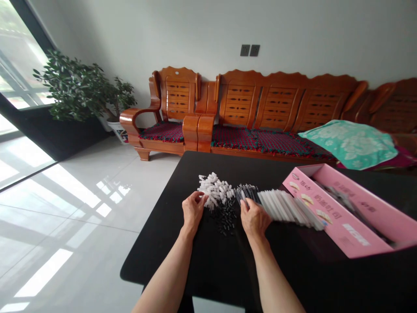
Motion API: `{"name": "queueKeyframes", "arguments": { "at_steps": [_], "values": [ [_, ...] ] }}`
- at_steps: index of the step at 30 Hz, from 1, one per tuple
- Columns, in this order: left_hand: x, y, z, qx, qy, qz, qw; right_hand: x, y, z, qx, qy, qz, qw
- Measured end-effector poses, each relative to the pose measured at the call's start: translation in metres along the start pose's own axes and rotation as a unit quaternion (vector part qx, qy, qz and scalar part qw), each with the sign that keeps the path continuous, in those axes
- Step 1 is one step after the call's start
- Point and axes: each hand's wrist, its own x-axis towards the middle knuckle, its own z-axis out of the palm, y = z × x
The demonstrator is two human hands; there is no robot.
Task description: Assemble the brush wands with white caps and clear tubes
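Observation:
My left hand is at the left edge of a pile of small white plastic pieces. Its thumb and fingertips are pinched together, and anything between them is too small to make out. My right hand is closed at the near side of a bundle of thin dark rods with pale tips, which look like pen refills. Its fingers hide whatever they grip. Between the hands lies a scatter of small black caps. Right of my right hand, translucent white tubes lie side by side in a row.
A long pink open box with grey and dark contents stands on the right of the black table. Behind are wooden seats with patterned cushions and a turquoise cloth. A potted plant is by the window.

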Motion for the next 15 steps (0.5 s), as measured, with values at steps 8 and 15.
{"name": "queueKeyframes", "arguments": {
  "at_steps": [8,15],
  "values": [
    [0.002,-0.007,0.002,0.035,0.001,-0.012,0.999,0.005,0.006,0.006,-0.062,0.009,-0.039,0.997],
    [0.003,-0.011,0.003,0.042,0.013,-0.005,0.999,-0.003,0.007,0.011,-0.054,0.048,-0.063,0.995]
  ]
}}
